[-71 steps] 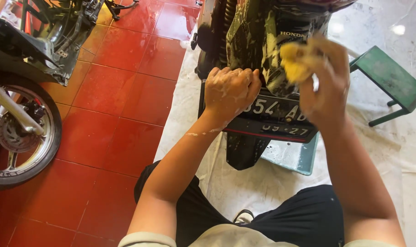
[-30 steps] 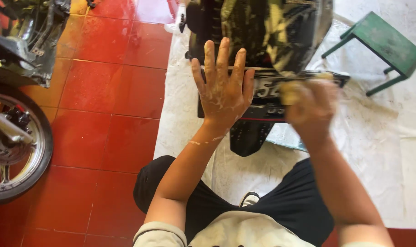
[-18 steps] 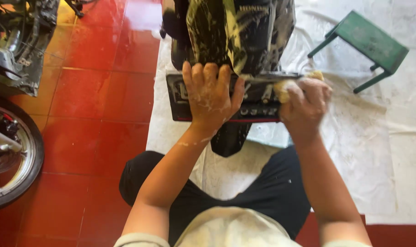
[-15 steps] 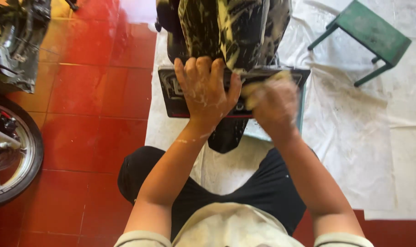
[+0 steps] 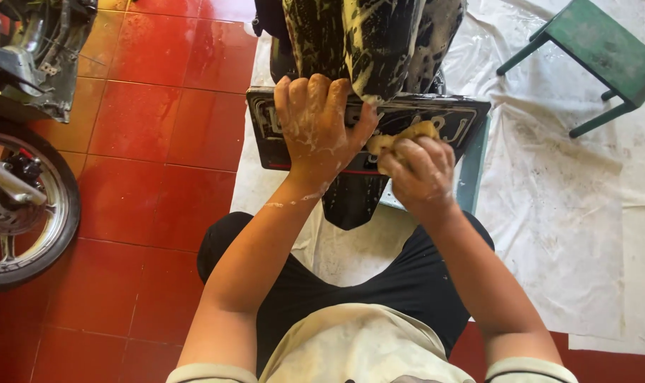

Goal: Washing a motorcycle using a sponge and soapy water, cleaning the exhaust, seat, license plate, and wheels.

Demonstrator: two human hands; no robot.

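Left hand (image 5: 320, 122) flat, fingers curled over top edge of black rectangular licence plate (image 5: 436, 120), steadying it. Right hand (image 5: 418, 170) clenched round soapy yellow sponge (image 5: 408, 135) against plate's middle. Best: firm brace, even strokes edge to edge.

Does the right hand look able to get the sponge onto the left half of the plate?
Probably not yet: the left hand lies flat over that part of the plate, beside the right hand and sponge.

Green stool (image 5: 609, 58) at upper right on a stained white tarp (image 5: 564, 213) spread over glossy red floor tiles (image 5: 145, 135); at far left, spoked front wheel (image 5: 21, 209) of a second motorcycle (image 5: 35, 57), well apart from the tarp.
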